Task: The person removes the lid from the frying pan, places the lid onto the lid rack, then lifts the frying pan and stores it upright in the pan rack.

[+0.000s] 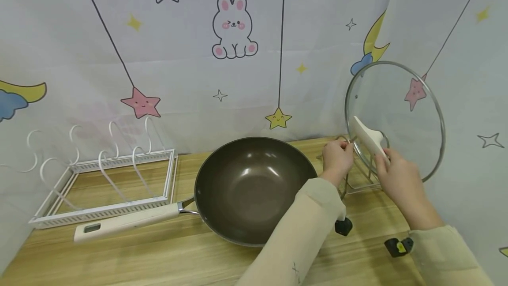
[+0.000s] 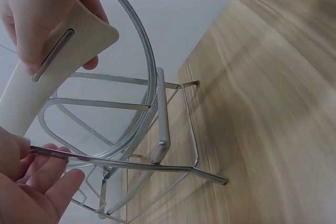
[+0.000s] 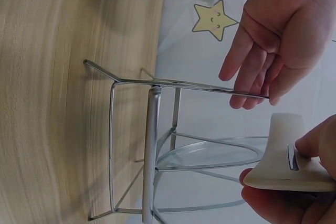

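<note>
On the right in the head view, my right hand [image 1: 402, 182] grips the cream handle [image 1: 371, 138] of a round glass pot lid [image 1: 401, 100]. The lid stands on edge in a silver wire rack [image 1: 361, 188], its metal rim down among the wires. My left hand [image 1: 337, 158] pinches the end wire of that rack between thumb and fingers, as the left wrist view shows with the wire [image 2: 131, 166] between them. From the right wrist, the lid handle [image 3: 289, 156] appears close below my left hand [image 3: 283, 35].
A dark frying pan [image 1: 258, 189] with a cream handle [image 1: 131, 222] lies in the middle of the wooden table [image 1: 158, 259], partly behind my left forearm. White rack [image 1: 107, 211] with curved dividers stands at the left. Patterned cloth [image 1: 190, 56] hangs behind and at the right.
</note>
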`<state>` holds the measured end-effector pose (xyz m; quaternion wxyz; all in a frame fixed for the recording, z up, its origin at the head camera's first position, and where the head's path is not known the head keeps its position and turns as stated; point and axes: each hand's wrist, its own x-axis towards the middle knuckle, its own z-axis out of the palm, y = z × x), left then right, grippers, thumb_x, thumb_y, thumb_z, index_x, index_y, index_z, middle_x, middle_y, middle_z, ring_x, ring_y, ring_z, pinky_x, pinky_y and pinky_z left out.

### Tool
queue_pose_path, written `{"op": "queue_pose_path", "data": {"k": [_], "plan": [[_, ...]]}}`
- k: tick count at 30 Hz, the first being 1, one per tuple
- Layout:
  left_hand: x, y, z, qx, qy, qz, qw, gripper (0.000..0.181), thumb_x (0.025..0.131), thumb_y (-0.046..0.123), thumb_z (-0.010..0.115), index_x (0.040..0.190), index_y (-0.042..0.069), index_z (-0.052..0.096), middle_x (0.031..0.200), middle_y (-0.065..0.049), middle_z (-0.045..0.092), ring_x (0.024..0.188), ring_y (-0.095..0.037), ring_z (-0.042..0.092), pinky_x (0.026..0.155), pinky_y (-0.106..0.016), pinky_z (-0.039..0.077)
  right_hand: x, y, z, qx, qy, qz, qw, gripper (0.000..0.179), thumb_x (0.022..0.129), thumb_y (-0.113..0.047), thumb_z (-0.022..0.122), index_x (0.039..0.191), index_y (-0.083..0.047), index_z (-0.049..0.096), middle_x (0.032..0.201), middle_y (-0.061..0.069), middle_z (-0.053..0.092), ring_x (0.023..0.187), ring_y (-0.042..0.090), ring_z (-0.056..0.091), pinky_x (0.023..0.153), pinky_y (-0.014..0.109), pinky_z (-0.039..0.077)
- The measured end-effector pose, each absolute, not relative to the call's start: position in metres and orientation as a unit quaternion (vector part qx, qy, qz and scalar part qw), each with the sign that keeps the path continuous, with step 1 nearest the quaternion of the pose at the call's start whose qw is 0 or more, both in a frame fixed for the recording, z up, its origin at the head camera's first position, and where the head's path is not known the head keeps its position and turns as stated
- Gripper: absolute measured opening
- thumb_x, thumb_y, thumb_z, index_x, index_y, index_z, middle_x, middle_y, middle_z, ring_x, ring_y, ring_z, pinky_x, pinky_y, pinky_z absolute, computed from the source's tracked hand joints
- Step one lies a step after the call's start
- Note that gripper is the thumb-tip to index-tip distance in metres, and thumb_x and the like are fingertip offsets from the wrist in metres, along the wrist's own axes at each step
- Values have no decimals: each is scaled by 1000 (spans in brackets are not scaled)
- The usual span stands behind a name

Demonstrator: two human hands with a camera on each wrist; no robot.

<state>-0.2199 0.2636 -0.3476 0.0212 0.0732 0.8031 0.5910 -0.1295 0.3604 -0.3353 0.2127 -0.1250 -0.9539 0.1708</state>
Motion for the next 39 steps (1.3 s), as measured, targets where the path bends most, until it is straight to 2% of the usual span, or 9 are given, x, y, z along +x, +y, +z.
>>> {"op": "queue_pose_path", "data": {"k": [4,11,16,19,23,27,34,39], "plan": [[-219,262,-349,78,798,597,29,16,91,20,63,95,8,72,78,1,65,61,-3,50,56,-16,44,-128,360,-337,-126,-954,175,208,47,100,-23,41,127,16,45,104,42,56,69,46,61,52,49,47],[-216,259,-346,88,793,601,48,16,92,20,60,97,8,70,75,4,62,62,-3,50,56,-17,43,-124,360,-338,-123,-953,175,213,46,99,-20,42,127,16,45,103,42,57,70,49,61,51,50,47],[-214,257,-346,104,800,589,53,16,92,21,61,98,9,69,78,5,62,68,-3,51,61,-16,44,-121,358,-338,-121,-950,189,217,47,97,-19,45,128,16,45,97,41,58,57,34,58,44,37,43],[-214,255,-347,115,800,586,57,16,91,22,61,99,10,68,80,5,61,70,-3,51,62,-16,44,-120,357,-338,-124,-947,193,224,47,97,-21,46,128,15,45,101,41,58,64,41,60,48,42,45],[-212,252,-347,130,802,580,67,19,90,24,63,104,11,66,85,5,62,76,-4,54,66,-17,46,-118,355,-338,-126,-944,194,235,48,96,-21,47,127,15,46,107,41,56,81,52,60,59,55,48],[-211,250,-347,140,801,576,80,24,89,29,65,106,11,65,88,6,61,80,-4,55,68,-18,47,-116,354,-339,-121,-942,197,242,48,95,-21,49,126,15,47,108,41,56,85,54,59,63,59,48],[-211,245,-348,183,789,577,105,17,90,31,63,87,15,58,77,8,52,68,-5,46,60,-20,40,-112,352,-339,-115,-939,200,255,49,95,-22,50,126,15,47,111,41,55,89,55,56,67,61,45],[-212,239,-349,234,789,552,134,22,91,35,61,84,17,51,72,5,45,61,-8,41,54,-22,35,-110,350,-338,-115,-939,203,253,51,95,-24,51,128,14,46,111,40,54,92,55,54,70,63,44]]}}
